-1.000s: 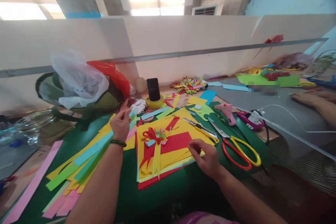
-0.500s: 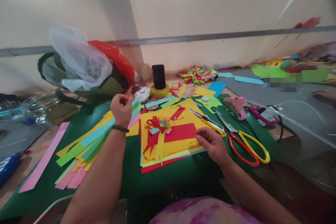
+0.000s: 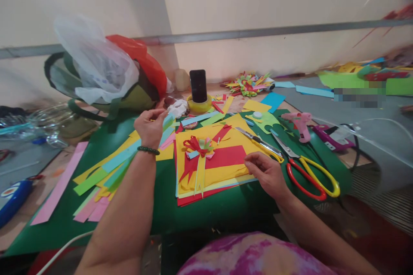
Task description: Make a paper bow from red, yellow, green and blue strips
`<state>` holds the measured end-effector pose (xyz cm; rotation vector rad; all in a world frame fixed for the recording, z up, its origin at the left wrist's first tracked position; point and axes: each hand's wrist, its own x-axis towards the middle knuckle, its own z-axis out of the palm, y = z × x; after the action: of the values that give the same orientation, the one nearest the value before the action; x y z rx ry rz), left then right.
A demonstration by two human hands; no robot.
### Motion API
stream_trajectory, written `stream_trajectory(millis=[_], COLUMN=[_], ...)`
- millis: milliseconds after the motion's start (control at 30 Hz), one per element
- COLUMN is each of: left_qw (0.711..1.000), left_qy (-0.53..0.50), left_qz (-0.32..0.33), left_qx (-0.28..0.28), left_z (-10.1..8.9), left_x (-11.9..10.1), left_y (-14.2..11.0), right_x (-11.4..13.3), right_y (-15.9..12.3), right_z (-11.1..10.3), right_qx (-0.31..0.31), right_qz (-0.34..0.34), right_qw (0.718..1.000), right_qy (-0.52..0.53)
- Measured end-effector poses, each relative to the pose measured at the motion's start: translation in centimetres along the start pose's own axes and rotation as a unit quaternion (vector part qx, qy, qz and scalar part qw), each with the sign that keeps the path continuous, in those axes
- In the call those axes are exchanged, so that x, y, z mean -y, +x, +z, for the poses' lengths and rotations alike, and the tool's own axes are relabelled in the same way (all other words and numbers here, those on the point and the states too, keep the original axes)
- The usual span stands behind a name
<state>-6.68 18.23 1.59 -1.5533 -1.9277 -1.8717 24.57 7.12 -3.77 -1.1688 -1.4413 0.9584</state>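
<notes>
My left hand (image 3: 149,128) is raised above the paper strips (image 3: 124,157), thumb and fingertips pinched together. Anything between them is too small to make out. My right hand (image 3: 267,174) hangs over the right edge of the yellow paper sheets (image 3: 222,171), its thumb and forefinger close together; I cannot make out what they hold. Between the hands, a ribbon-like paper flower (image 3: 200,148) with two yellow tails rests on the sheets, beside a red paper rectangle (image 3: 226,157). A utility knife (image 3: 261,144) and scissors (image 3: 301,167) with red and yellow handles lie beyond my right hand.
A pink glue gun (image 3: 298,124) sits at the right of the green work surface (image 3: 222,208). A phone (image 3: 198,86) stands in a yellow tape roll (image 3: 199,106) at the back. Farther back are a colourful paper pompom (image 3: 248,84) and a bag (image 3: 138,90) at left.
The camera view has tilted down and shifted slightly left. My left fingers now point more to the right, still pinched. My right hand stays by the sheets' right edge.
</notes>
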Motion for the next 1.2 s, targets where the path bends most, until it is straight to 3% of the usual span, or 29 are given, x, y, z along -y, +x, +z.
stream_trajectory(millis=[267, 467, 600, 700, 800, 867, 967, 1067, 1200], left_qw=[0.997, 0.999, 0.999, 0.999, 0.999, 0.999, 0.997, 0.994, 0.989], left_qy=[-0.070, -0.028, 0.022, 0.027, 0.012, -0.003, 0.004, 0.030, 0.050], left_qz=[-0.040, 0.004, 0.038, 0.012, -0.007, -0.010, 0.020, 0.066, 0.094], left_qx=[0.003, 0.025, 0.013, 0.021, 0.040, 0.053, 0.068, 0.088, 0.107], left_z=[0.1, 0.1, -0.1, 0.0, 0.4, 0.8, 1.1, 1.1, 1.1], left_x=[-0.1, 0.4, 1.0, 1.4, 1.5, 1.5, 1.3, 1.3, 1.4], left_y=[0.0, 0.0, 0.3, 0.4, 0.2, 0.0, -0.4, -0.6, -0.8], right_x=[-0.3, -0.3, 0.0, 2.2, 6.5, 9.3, 11.0, 9.0, 4.4], right_y=[-0.4, -0.3, -0.9, -1.9, -1.3, 1.3, 8.6, 16.5, 22.2], right_z=[0.0, 0.2, 0.5, -0.1, -1.1, -1.3, -0.1, 2.4, 5.1], right_qx=[-0.006, 0.004, 0.007, 0.050, 0.153, 0.201, 0.236, 0.178, 0.151], right_qz=[-0.010, -0.029, -0.076, -0.145, -0.212, -0.213, -0.166, -0.003, 0.082], right_qw=[1.000, 0.998, 0.991, 0.971, 0.926, 0.889, 0.845, 0.839, 0.847], right_qy=[-0.023, -0.053, -0.110, -0.182, -0.274, -0.351, -0.450, -0.514, -0.503])
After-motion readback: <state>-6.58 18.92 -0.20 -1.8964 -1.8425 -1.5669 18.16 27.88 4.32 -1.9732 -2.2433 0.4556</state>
